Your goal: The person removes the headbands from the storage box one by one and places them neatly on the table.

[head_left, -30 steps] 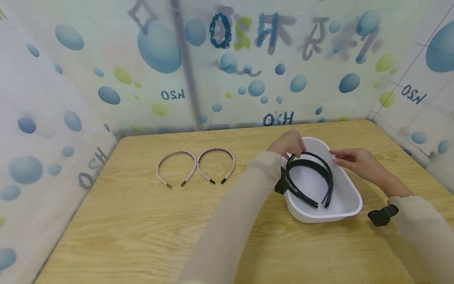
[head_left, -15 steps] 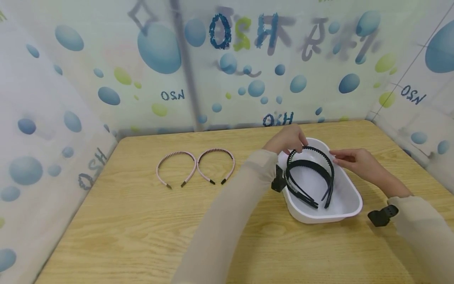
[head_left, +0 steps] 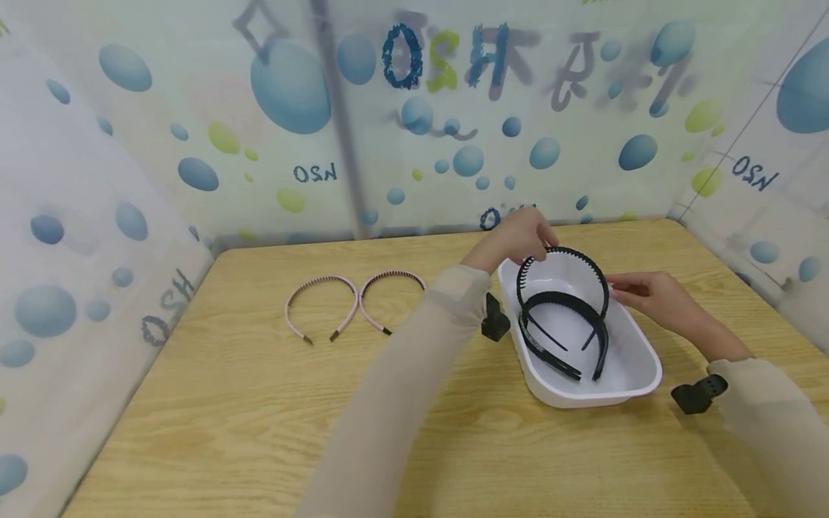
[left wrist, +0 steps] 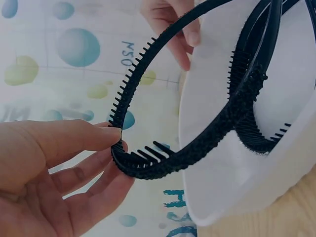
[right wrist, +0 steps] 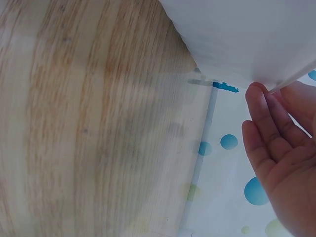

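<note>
In the head view, my left hand pinches a thin black toothed headband at the top of its arch, thumb against fingers. It stands tilted up, its tips still inside the white plastic basin. Below it more black headband lies in the basin, wider and toothed; whether it is one or several stacked I cannot tell. My right hand grips the basin's right rim, and in the right wrist view its fingers lie against the outer wall. The thumb is partly hidden by the rim.
Two pale pink headbands with dark tips lie side by side on the wooden table, the left one touching the right one. My left sleeve covers part of the right one. A patterned curtain stands behind the table.
My left hand has risen and moved slightly left and away, lifting the thin black headband upward off the others. The right hand and the basin have stayed nearly still.
</note>
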A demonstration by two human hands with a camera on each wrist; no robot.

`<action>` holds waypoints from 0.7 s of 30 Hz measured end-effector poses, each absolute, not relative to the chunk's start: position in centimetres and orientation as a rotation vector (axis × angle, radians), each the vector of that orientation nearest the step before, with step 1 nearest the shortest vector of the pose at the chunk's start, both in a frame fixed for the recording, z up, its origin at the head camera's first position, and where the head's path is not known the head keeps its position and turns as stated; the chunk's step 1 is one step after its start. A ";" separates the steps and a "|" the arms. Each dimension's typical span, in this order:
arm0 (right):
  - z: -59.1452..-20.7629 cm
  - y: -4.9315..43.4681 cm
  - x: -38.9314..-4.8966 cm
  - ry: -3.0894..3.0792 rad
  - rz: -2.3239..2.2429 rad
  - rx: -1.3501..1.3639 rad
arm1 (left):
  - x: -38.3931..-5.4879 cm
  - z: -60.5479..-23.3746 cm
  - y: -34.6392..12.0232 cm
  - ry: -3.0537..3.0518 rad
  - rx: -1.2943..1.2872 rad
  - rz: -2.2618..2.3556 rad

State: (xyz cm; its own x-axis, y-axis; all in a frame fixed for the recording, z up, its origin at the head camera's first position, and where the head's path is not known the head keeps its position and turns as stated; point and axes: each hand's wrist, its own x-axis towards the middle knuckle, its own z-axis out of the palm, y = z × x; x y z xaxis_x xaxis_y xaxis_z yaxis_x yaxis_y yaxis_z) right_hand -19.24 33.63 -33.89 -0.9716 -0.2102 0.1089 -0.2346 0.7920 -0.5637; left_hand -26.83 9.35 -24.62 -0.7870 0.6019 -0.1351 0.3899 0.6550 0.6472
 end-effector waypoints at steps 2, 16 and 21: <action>-33.9 33.7 -19.3 -2.929 0.931 0.379 | -27.0 -24.5 8.9 2.537 0.811 0.886; -33.8 33.5 -19.3 -2.927 0.932 0.401 | -28.0 -23.1 4.7 2.573 0.843 0.917; -33.7 33.5 -19.2 -2.930 0.938 0.390 | -28.1 -22.7 3.0 2.588 0.800 0.951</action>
State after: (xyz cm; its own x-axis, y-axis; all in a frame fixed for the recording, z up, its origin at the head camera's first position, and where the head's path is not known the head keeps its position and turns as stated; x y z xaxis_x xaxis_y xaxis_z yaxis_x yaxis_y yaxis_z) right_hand -19.19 33.53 -33.73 -0.9675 -0.2255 0.1147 -0.2502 0.7855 -0.5661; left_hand -28.07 3.00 -22.72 -0.8113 0.5816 -0.0599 0.4044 0.6321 0.6610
